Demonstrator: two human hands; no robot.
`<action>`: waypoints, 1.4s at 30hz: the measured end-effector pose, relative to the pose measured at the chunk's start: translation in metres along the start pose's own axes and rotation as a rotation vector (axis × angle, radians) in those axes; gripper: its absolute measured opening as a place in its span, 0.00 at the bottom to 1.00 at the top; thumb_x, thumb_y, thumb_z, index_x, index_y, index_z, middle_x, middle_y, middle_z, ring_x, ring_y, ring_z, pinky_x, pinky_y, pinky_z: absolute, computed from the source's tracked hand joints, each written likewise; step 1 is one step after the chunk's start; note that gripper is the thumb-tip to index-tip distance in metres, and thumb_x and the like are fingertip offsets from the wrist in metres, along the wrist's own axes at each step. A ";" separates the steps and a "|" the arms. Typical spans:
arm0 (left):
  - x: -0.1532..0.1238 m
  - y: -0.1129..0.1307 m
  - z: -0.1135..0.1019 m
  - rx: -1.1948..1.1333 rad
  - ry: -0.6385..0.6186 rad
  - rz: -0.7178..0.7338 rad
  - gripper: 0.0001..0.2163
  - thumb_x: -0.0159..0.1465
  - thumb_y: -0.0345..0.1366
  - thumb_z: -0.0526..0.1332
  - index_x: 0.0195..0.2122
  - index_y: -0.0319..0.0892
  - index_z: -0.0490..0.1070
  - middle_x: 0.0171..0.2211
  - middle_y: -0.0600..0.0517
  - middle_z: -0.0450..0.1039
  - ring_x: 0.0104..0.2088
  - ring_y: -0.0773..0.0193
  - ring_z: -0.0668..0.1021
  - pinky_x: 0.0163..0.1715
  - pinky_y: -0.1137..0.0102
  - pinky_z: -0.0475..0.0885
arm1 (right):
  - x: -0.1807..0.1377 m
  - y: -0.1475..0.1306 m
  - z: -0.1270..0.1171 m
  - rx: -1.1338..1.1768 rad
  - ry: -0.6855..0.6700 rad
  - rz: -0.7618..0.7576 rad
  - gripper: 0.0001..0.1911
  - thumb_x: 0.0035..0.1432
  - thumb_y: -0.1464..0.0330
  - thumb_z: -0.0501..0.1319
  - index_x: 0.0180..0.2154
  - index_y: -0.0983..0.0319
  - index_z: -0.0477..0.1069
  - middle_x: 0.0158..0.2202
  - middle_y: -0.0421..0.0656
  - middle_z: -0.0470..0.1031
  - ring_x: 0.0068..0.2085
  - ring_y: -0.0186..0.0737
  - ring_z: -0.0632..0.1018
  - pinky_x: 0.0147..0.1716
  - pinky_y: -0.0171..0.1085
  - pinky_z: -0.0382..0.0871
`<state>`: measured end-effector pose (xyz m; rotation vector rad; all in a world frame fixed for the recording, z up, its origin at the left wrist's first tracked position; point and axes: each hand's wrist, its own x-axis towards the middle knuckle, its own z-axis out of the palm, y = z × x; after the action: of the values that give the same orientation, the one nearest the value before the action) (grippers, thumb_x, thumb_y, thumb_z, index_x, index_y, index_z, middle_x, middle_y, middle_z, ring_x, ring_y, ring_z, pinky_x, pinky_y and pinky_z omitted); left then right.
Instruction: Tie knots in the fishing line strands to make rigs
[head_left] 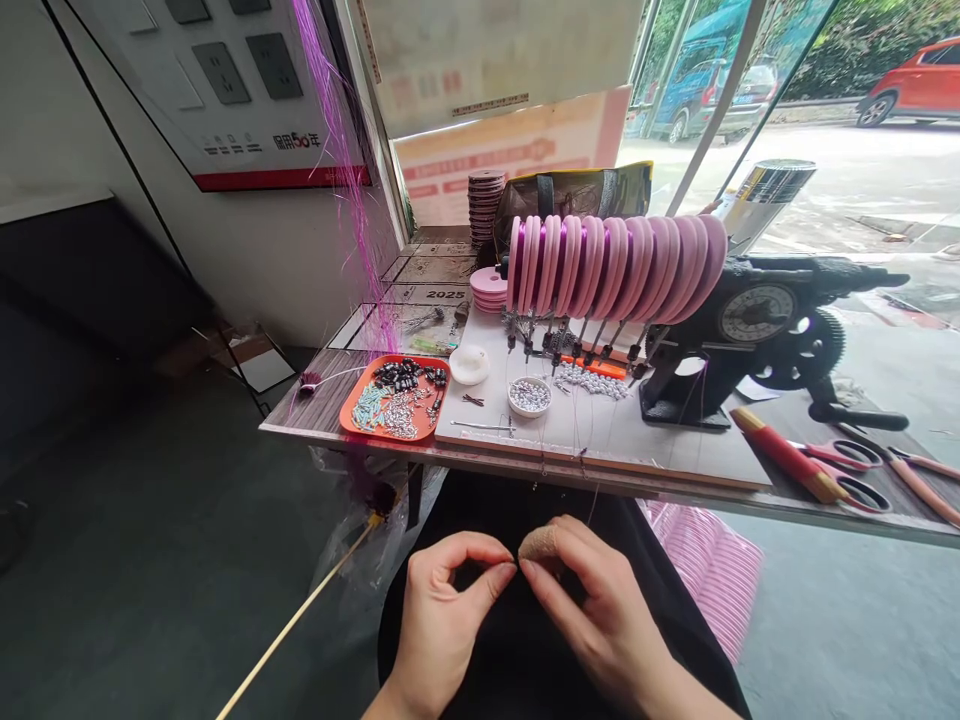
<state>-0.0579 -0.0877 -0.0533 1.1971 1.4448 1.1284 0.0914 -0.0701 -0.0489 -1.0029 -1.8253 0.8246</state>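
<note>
My left hand (pixel 455 605) and my right hand (pixel 596 610) meet above my dark-clothed lap, thumb and forefinger pinched on each. Whatever lies between the fingertips is too small to make out. A thin thread (pixel 596 505) runs down from the table edge toward my right hand. On the pale board (pixel 652 455) in front of me stands a small white bowl (pixel 529 397) of silvery beads. Left of it, an orange tray (pixel 349 415) holds black, turquoise and silver small parts. Pink spools (pixel 615 265) line the shaft of a hand-cranked winder (pixel 750 310).
Scissors (pixel 862 475) and a red-and-tan rod (pixel 787 450) lie at the table's right. A long thin stick (pixel 300 612) slants up at lower left. Purple threads (pixel 349 170) hang by the wall. Wrapped pink spools (pixel 712 570) rest under the table.
</note>
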 end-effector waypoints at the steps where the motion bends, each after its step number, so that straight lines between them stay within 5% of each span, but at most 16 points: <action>1: 0.000 0.000 0.000 0.004 -0.003 0.012 0.01 0.52 0.32 0.66 0.24 0.43 0.76 0.27 0.53 0.78 0.31 0.62 0.78 0.34 0.72 0.72 | 0.000 -0.001 -0.001 -0.035 0.000 -0.027 0.07 0.58 0.74 0.54 0.28 0.62 0.67 0.25 0.40 0.69 0.27 0.34 0.69 0.26 0.33 0.63; 18: 0.000 -0.004 -0.002 0.092 -0.013 0.174 0.02 0.53 0.29 0.65 0.25 0.42 0.74 0.26 0.54 0.76 0.29 0.65 0.78 0.31 0.74 0.72 | 0.000 0.000 -0.001 -0.176 0.012 -0.141 0.07 0.57 0.77 0.54 0.30 0.61 0.64 0.24 0.38 0.68 0.26 0.34 0.68 0.27 0.34 0.59; 32: -0.001 0.001 -0.002 0.457 0.051 0.604 0.06 0.56 0.22 0.60 0.28 0.40 0.70 0.27 0.52 0.75 0.28 0.67 0.77 0.29 0.74 0.73 | 0.002 0.002 0.003 -0.362 0.018 -0.245 0.07 0.58 0.77 0.53 0.29 0.63 0.65 0.24 0.40 0.68 0.26 0.35 0.65 0.30 0.36 0.55; 42: -0.002 0.001 -0.001 0.646 0.090 0.689 0.07 0.57 0.22 0.58 0.27 0.40 0.69 0.25 0.51 0.74 0.26 0.64 0.76 0.27 0.70 0.72 | 0.003 0.001 0.008 -0.466 0.037 -0.303 0.11 0.59 0.77 0.52 0.26 0.64 0.66 0.21 0.40 0.66 0.24 0.35 0.63 0.30 0.37 0.54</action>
<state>-0.0584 -0.0898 -0.0519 2.2435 1.5642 1.1914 0.0832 -0.0684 -0.0516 -0.9764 -2.1193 0.1965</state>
